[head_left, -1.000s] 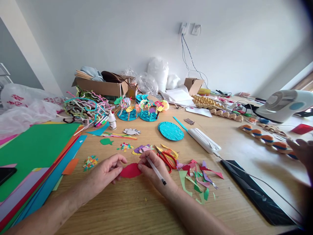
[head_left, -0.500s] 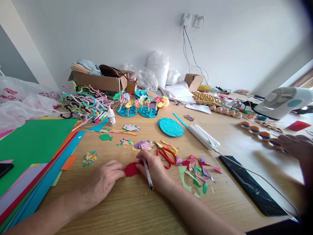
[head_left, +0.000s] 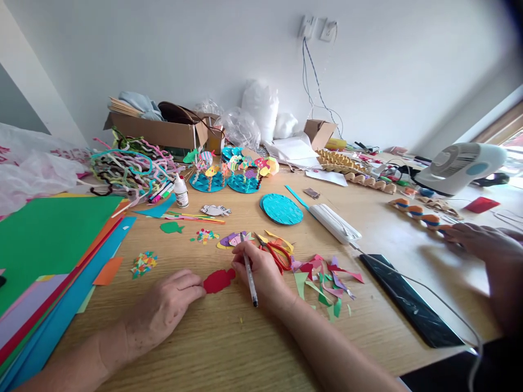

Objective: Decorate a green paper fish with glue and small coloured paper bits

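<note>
Head view: a red, fish-like paper cutout [head_left: 217, 281] lies between left hand [head_left: 169, 302] and right hand [head_left: 261, 270].
The left fingertips meet its edge, seemingly steadying it; pinching or merely pressing, I can't tell. The right grasps a slim, clear-barrelled plastic pen [head_left: 248, 267] slantwise. Beneath, a pale wood-grain table [head_left: 204, 348]; behind, a plain white wall [head_left: 183, 54].

On the far side of my desk [head_left: 196, 348] I see a box [head_left: 157, 132] with a cloth [head_left: 141, 104] on top, plastic bags [head_left: 260, 113] to its right, and a small box [head_left: 320, 133] beyond those. Sockets [head_left: 308, 26] sit on the wall [head_left: 183, 49] above. To my left lies a printed bag [head_left: 36, 166]; to my right stand a fan [head_left: 460, 166] and, nearer me, a flat black tablet [head_left: 412, 305].
</note>
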Action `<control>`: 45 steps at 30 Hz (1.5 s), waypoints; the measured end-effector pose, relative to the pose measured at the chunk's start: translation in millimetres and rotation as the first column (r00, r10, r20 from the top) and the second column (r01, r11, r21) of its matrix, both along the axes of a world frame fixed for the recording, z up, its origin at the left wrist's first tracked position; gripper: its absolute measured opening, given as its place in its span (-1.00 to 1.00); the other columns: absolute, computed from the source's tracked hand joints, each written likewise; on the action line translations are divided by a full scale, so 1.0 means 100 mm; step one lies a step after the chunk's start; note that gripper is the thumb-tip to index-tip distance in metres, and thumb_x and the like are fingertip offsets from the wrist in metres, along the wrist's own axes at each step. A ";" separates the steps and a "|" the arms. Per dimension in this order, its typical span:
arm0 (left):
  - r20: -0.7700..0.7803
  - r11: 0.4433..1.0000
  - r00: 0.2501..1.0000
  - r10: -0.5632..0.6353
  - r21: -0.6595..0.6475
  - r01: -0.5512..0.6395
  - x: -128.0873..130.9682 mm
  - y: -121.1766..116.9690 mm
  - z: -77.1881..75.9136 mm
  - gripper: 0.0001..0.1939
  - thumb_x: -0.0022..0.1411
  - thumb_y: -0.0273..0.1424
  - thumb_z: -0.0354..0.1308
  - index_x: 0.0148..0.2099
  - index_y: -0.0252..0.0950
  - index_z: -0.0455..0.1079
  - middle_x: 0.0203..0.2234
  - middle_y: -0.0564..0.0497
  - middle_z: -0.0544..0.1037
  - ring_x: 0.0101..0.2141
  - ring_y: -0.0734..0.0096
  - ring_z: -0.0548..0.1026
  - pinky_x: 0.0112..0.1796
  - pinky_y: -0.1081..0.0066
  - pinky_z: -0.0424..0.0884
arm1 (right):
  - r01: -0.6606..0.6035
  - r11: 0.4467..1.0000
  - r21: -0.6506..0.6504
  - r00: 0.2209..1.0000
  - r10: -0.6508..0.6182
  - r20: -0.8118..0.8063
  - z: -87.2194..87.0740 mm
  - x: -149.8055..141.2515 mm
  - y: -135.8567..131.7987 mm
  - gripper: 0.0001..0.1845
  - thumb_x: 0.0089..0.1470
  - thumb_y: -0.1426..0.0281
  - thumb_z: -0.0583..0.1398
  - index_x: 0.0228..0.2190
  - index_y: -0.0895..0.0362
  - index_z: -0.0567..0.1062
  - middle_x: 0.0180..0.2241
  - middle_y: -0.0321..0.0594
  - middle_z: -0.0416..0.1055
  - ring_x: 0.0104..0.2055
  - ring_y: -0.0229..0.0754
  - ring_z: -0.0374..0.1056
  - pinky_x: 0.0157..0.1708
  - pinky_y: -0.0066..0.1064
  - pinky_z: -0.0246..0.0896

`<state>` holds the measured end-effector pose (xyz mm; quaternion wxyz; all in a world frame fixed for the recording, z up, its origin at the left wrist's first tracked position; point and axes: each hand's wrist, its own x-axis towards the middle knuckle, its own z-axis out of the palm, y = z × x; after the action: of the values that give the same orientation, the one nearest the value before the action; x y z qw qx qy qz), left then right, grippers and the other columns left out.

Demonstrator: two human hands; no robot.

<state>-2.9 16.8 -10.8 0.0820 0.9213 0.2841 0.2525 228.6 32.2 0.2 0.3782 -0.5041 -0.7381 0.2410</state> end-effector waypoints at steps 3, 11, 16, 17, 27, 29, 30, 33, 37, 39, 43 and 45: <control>0.021 0.998 0.999 0.036 -0.058 -0.034 0.01 0.04 0.10 -0.60 0.22 -0.68 -0.18 -0.17 -0.23 0.42 -0.30 -0.01 0.53 -0.28 0.39 0.51 -0.28 0.48 0.43 | -0.003 1.000 -0.002 1.000 0.003 0.029 0.03 -0.01 -0.02 -0.79 -0.10 0.56 0.11 -0.35 0.13 0.42 -0.47 -0.29 0.45 -0.49 -0.28 0.33 -0.50 -0.52 0.14; -0.267 0.955 0.921 -0.284 -0.158 0.249 0.23 0.33 0.32 -0.48 0.30 -0.65 -0.10 0.17 -0.05 0.28 0.07 0.07 0.45 0.10 0.31 0.32 0.10 0.29 0.24 | 0.064 0.993 0.097 0.997 -0.067 0.034 0.09 0.06 -0.02 -0.83 -0.04 0.52 0.04 -0.39 0.18 0.42 -0.65 -0.38 0.25 -0.62 -0.33 0.13 -0.60 -0.52 -0.03; -0.346 0.961 0.904 -0.249 -0.205 0.186 0.06 0.40 0.06 -0.41 0.34 -0.67 -0.24 0.26 0.01 0.12 0.22 0.15 0.27 0.17 0.49 0.23 0.14 0.40 0.17 | 0.066 0.988 0.142 0.997 -0.069 0.017 0.11 0.06 -0.05 -0.83 -0.01 0.50 0.04 -0.40 0.17 0.42 -0.66 -0.40 0.19 -0.63 -0.34 0.07 -0.60 -0.53 -0.07; -0.350 0.969 0.913 -0.208 -0.204 0.142 0.03 0.38 0.05 -0.41 0.34 -0.67 -0.25 0.26 0.00 0.13 0.22 0.14 0.26 0.16 0.48 0.25 0.13 0.41 0.19 | 0.060 0.988 0.143 0.998 -0.063 0.016 0.12 0.05 -0.07 -0.83 -0.01 0.51 0.04 -0.40 0.17 0.42 -0.65 -0.40 0.19 -0.62 -0.34 0.08 -0.60 -0.53 -0.07; -0.423 0.997 0.903 -0.070 -0.011 0.072 0.07 0.36 0.36 -0.68 0.31 -0.58 -0.03 0.00 -0.19 0.40 0.00 -0.05 0.46 0.01 0.24 0.40 0.01 0.26 0.33 | -0.051 0.995 0.088 0.999 0.050 0.008 0.14 0.02 -0.13 -0.82 0.01 0.55 0.04 -0.36 0.15 0.41 -0.60 -0.35 0.28 -0.60 -0.32 0.15 -0.58 -0.52 -0.03; -0.420 0.988 0.895 -0.151 -0.038 0.149 0.05 0.41 0.37 -0.58 0.26 -0.64 -0.03 0.10 -0.19 0.32 0.08 -0.06 0.42 0.07 0.26 0.36 0.05 0.28 0.29 | -0.055 0.994 0.093 0.998 0.055 0.001 0.13 0.03 -0.12 -0.83 0.01 0.54 0.04 -0.36 0.15 0.41 -0.58 -0.32 0.31 -0.59 -0.31 0.18 -0.57 -0.51 0.01; -0.420 0.982 0.887 -0.191 -0.077 0.175 0.03 0.44 0.37 -0.54 0.25 -0.66 -0.05 0.12 -0.18 0.31 0.09 -0.03 0.42 0.08 0.30 0.36 0.06 0.32 0.27 | -0.050 0.994 0.100 0.999 0.050 0.002 0.13 0.03 -0.11 -0.83 0.01 0.53 0.04 -0.36 0.15 0.41 -0.58 -0.31 0.33 -0.58 -0.31 0.18 -0.56 -0.51 0.02; -0.400 0.958 0.877 -0.265 -0.209 0.194 -0.02 0.47 0.39 -0.52 0.27 -0.67 -0.10 0.12 -0.13 0.31 0.09 0.06 0.42 0.09 0.41 0.35 0.06 0.44 0.23 | -0.033 0.992 0.120 0.999 0.033 0.002 0.13 0.04 -0.11 -0.82 0.02 0.52 0.03 -0.37 0.16 0.42 -0.57 -0.29 0.34 -0.58 -0.30 0.20 -0.56 -0.50 0.03; -0.388 0.961 0.898 -0.207 -0.251 0.113 -0.07 0.46 0.41 -0.63 0.33 -0.59 -0.11 -0.05 -0.10 0.42 -0.06 0.08 0.49 -0.07 0.39 0.45 -0.05 0.46 0.30 | -0.057 0.992 0.110 0.998 0.057 0.008 0.16 0.02 -0.14 -0.82 0.02 0.54 0.04 -0.38 0.14 0.42 -0.58 -0.32 0.33 -0.58 -0.32 0.20 -0.57 -0.52 0.02; -0.431 0.971 0.883 -0.188 -0.219 0.100 -0.07 0.45 0.42 -0.74 0.30 -0.57 -0.01 -0.15 -0.14 0.45 -0.16 0.06 0.49 -0.14 0.35 0.46 -0.11 0.44 0.32 | -0.086 0.992 0.092 0.996 0.087 -0.010 0.17 0.01 -0.15 -0.83 0.03 0.53 0.04 -0.39 0.14 0.42 -0.59 -0.34 0.32 -0.59 -0.33 0.20 -0.57 -0.54 0.03; -0.450 0.985 0.877 -0.166 -0.126 0.122 -0.03 0.45 0.44 -0.76 0.10 -0.59 0.23 -0.17 -0.22 0.41 -0.04 -0.05 0.44 -0.04 0.21 0.41 -0.06 0.34 0.32 | -0.112 0.993 0.034 0.988 0.115 -0.103 0.18 0.00 -0.15 -0.88 0.06 0.47 0.06 -0.40 0.13 0.40 -0.62 -0.37 0.30 -0.61 -0.34 0.22 -0.59 -0.55 0.06; -0.453 0.982 0.874 -0.174 -0.145 0.121 -0.01 0.44 0.45 -0.75 0.08 -0.58 0.26 -0.18 -0.24 0.40 -0.03 -0.05 0.43 -0.02 0.21 0.40 -0.03 0.34 0.31 | -0.121 0.993 -0.014 0.981 0.117 -0.158 0.21 0.01 -0.15 -0.90 0.08 0.43 0.07 -0.40 0.13 0.39 -0.60 -0.35 0.33 -0.60 -0.33 0.25 -0.58 -0.54 0.11</control>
<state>-3.6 60.7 34.5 0.0823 0.9678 0.2381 0.0020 229.2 16.9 21.2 0.4139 -0.4428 -0.7322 0.3106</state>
